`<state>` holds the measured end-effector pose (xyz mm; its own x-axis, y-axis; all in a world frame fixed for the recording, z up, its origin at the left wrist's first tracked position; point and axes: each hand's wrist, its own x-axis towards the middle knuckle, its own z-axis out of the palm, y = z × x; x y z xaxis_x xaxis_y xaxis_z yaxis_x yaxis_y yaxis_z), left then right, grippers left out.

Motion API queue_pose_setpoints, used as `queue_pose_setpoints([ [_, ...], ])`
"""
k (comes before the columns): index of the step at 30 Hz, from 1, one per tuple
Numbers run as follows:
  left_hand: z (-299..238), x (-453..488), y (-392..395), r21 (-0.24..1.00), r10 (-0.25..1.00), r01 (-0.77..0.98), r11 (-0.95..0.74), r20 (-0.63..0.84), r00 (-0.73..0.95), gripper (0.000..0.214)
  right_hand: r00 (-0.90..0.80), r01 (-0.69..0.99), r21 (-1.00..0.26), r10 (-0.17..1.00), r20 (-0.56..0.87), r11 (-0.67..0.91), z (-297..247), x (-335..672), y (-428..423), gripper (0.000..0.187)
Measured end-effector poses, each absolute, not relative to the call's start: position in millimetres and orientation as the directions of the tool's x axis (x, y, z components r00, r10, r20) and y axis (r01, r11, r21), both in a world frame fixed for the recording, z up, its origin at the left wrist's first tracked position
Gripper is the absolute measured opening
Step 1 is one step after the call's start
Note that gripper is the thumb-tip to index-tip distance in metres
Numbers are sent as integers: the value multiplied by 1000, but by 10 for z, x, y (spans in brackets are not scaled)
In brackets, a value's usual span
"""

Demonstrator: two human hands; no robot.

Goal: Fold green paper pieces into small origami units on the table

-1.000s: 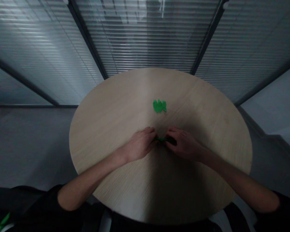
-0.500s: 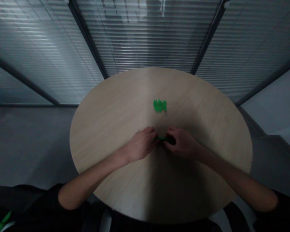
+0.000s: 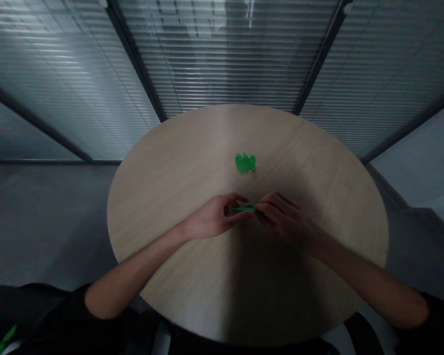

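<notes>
A small green piece [image 3: 244, 209], thin and flat like folded paper, is held between my two hands above the near middle of the table. My left hand [image 3: 212, 216] curls around its left part, with the thumb along the near side and the index finger along the far side. At the other end, my right hand [image 3: 289, 220] pinches the piece, its fingers covering that end. Farther back lie several green leaf-shaped pieces [image 3: 245, 162], side by side in a short row and touching each other.
The round wooden table [image 3: 163, 162] fills the middle of the view. Behind it stand glass panels with blinds [image 3: 225, 64] in dark frames. Green plant leaves [image 3: 0, 340] show at the bottom left corner. A shadow falls across the table's near right part.
My left hand's fingers have loosened and spread around the green piece, showing more of it. My right hand has turned, its fingers now lying over the right end. The pieces behind stay put.
</notes>
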<state>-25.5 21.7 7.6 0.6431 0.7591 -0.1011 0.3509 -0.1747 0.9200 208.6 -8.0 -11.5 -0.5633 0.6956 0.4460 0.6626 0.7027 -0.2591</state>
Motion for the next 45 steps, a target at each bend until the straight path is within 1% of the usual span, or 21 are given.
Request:
queue_pose_setpoints([
  [2,76,-230,211,969,729,246,-22,-152,667,37,-566,679,-231,697,440,697,-112,2113,-100,16],
  [4,72,-202,205,985,725,155,81,-165,669,33,-560,689,-230,707,433,687,-99,2125,-111,16],
  [7,71,-169,204,991,760,73,111,-132,637,29,-532,670,-283,709,462,687,-70,2112,-106,13],
  [9,70,-155,205,995,791,58,79,-98,604,27,-483,620,-387,720,498,683,-55,2093,-94,16],
  [11,63,-149,202,997,811,60,40,-68,582,24,-389,526,-571,775,498,631,-52,2081,-78,24],
  [12,56,-149,198,998,817,65,19,-53,574,24,-339,465,-675,820,462,573,-55,2081,-69,26],
  [14,38,-157,188,996,824,83,-37,-16,567,22,-288,328,-852,902,321,408,-61,2090,-53,26],
  [15,29,-165,182,992,826,97,-77,9,564,21,-302,259,-909,921,245,327,-61,2097,-46,25],
  [17,17,-186,171,973,832,148,-179,69,551,21,-359,149,-969,924,133,198,-47,2106,-38,23],
  [19,16,-208,164,928,835,228,-296,135,533,20,-406,81,-987,909,91,135,-19,2098,-41,25],
  [21,21,-223,157,869,828,300,-394,194,526,19,-414,72,-990,907,82,122,9,2072,-51,29],
  [22,24,-227,154,845,819,316,-431,220,529,19,-403,87,-988,911,82,127,18,2055,-58,31],
  [24,30,-225,147,822,802,314,-475,258,538,19,-355,168,-975,932,79,147,22,2023,-70,29],
  [26,41,-215,140,818,796,301,-490,279,537,18,-316,251,-949,943,108,192,13,2004,-77,24],
  [29,76,-198,127,813,795,297,-501,297,528,17,-279,358,-876,933,229,322,-7,2003,-81,14],
  [31,105,-190,116,814,795,295,-501,298,528,19,-266,389,-827,909,319,405,-16,2007,-84,13],
  [33,121,-185,107,832,804,288,-474,275,527,23,-265,376,-808,888,375,453,-23,2007,-90,12],
  [38,71,-184,109,882,834,259,-394,225,504,28,-272,323,-815,872,407,481,-32,1996,-110,9],
  [41,38,-193,113,879,827,244,-409,243,507,25,-269,305,-830,878,396,468,-42,2001,-116,8],
  [45,37,-203,109,849,794,234,-474,297,530,23,-269,302,-841,887,376,449,-52,2012,-118,8],
])
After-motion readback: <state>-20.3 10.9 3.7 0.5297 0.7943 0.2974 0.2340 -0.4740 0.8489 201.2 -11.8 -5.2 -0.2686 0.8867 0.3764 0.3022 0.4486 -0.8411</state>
